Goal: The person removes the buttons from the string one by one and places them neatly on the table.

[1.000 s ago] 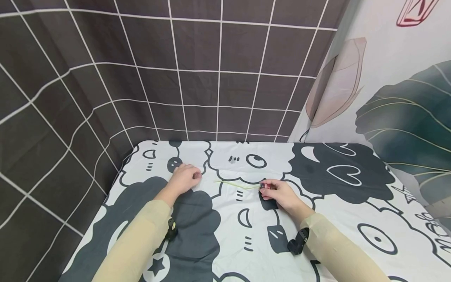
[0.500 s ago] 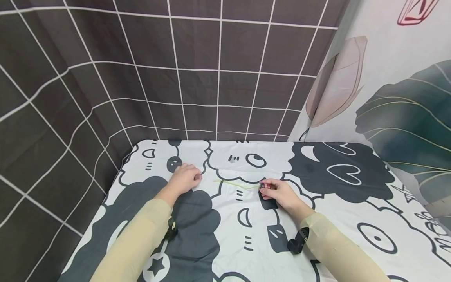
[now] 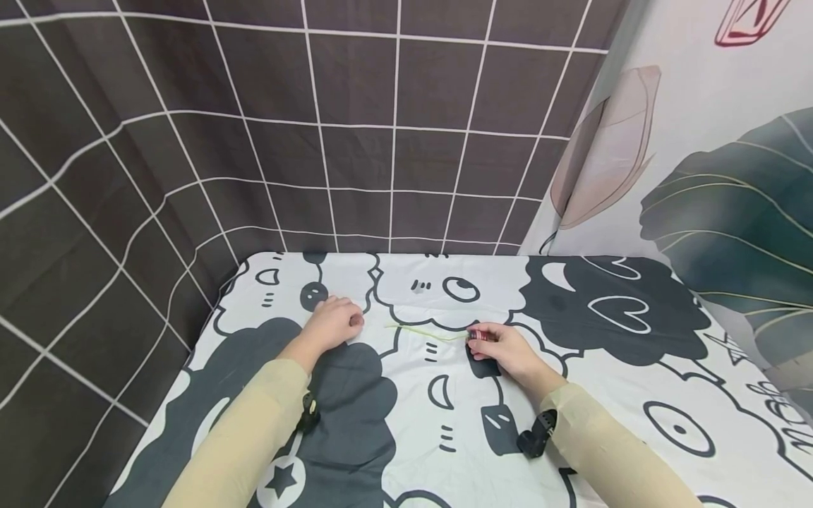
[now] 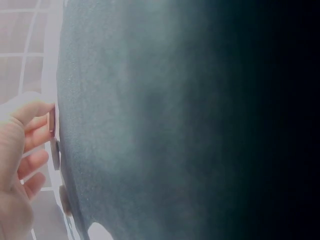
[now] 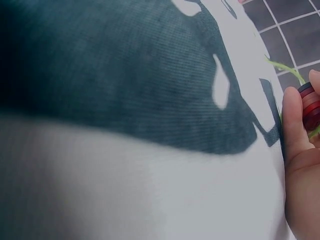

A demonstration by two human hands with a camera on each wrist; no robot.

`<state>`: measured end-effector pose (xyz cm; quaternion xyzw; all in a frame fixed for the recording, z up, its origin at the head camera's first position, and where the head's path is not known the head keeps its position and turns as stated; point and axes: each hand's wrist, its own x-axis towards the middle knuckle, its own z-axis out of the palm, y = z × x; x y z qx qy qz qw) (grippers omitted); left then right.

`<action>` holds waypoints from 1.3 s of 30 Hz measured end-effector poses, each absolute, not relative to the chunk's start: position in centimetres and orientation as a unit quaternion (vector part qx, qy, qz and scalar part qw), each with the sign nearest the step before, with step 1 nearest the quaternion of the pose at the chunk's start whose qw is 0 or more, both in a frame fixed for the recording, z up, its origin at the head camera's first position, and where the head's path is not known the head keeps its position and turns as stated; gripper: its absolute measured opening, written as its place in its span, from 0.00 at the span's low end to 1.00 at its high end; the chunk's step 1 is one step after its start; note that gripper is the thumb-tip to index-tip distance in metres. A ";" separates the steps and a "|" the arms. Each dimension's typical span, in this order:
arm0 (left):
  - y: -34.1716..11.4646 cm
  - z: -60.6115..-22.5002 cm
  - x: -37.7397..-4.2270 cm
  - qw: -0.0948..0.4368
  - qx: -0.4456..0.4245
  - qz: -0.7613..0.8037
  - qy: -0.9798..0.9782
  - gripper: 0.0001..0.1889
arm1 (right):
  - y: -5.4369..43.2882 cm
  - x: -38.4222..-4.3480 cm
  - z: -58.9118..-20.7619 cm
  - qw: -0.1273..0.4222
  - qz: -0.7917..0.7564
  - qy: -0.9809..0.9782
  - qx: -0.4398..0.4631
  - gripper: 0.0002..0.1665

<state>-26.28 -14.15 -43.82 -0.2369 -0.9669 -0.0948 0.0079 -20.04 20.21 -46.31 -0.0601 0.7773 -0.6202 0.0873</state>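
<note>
In the head view my right hand (image 3: pixel 508 349) pinches a small red-and-black piece (image 3: pixel 479 336) just above the cloth. Its ringed bands (image 5: pixel 311 107) show in the right wrist view, where the thumb and fingers close around it. A thin yellow-green string (image 3: pixel 428 333) runs from it leftward over the cloth, and its far end lies loose. My left hand (image 3: pixel 329 322) rests on the cloth to the left, apart from the string, with bent fingers. At its fingertips the left wrist view has a thin reddish-brown edge (image 4: pixel 52 121); whether they hold it cannot be made out.
A black-and-white cartoon-print cloth (image 3: pixel 413 416) covers the table. A dark grid-patterned curtain (image 3: pixel 356 162) hangs behind and to the left. On the right is a pale leaf-print curtain (image 3: pixel 718 212). Each wrist carries a small black camera (image 3: pixel 538 434).
</note>
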 end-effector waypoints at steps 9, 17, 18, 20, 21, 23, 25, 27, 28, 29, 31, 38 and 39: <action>-14.0 -43.5 -26.1 0.011 -0.227 -0.123 -0.966 0.05 | 20.2 -20.0 -46.2 0.090 -0.626 0.773 -0.061 0.25; -12.6 -43.0 -25.9 0.000 -0.211 -0.210 -0.955 0.22 | 20.2 -20.0 -46.2 0.078 -0.602 0.791 -0.073 0.24; -12.3 -43.0 -25.9 -0.007 -0.207 -0.224 -0.952 0.21 | 20.3 -20.0 -46.2 0.078 -0.601 0.792 -0.076 0.24; -11.9 -43.0 -25.8 -0.017 -0.199 -0.248 -0.948 0.20 | 20.3 -20.0 -46.2 0.082 -0.601 0.791 -0.080 0.25; -11.7 -43.1 -25.7 -0.022 -0.195 -0.259 -0.946 0.20 | 20.3 -20.0 -46.1 0.085 -0.603 0.789 -0.080 0.25; -11.4 -43.1 -25.5 -0.030 -0.192 -0.281 -0.940 0.20 | 20.5 -19.9 -46.0 0.082 -0.590 0.799 -0.079 0.25; -11.0 -43.1 -25.5 -0.038 -0.189 -0.298 -0.935 0.21 | 20.7 -19.9 -45.8 0.077 -0.577 0.809 -0.078 0.25; -10.7 -43.0 -25.4 -0.048 -0.178 -0.312 -0.932 0.23 | 20.8 -19.9 -45.6 0.071 -0.565 0.819 -0.076 0.26; -10.6 -43.0 -25.3 -0.052 -0.174 -0.319 -0.930 0.23 | 20.8 -19.9 -45.4 0.068 -0.560 0.822 -0.076 0.26; -10.4 -42.9 -25.3 -0.055 -0.169 -0.325 -0.929 0.24 | 20.9 -19.9 -45.4 0.068 -0.560 0.822 -0.079 0.27; -10.2 -42.7 -25.2 -0.060 -0.167 -0.339 -0.924 0.23 | 20.9 -19.8 -45.2 0.070 -0.563 0.819 -0.081 0.27; -9.6 -42.5 -24.6 -0.090 -0.166 -0.344 -0.920 0.24 | 20.7 -19.8 -45.3 0.071 -0.578 0.808 -0.087 0.26; -9.5 -42.5 -24.6 -0.092 -0.166 -0.341 -0.921 0.24 | 20.6 -19.8 -45.3 0.070 -0.580 0.807 -0.086 0.25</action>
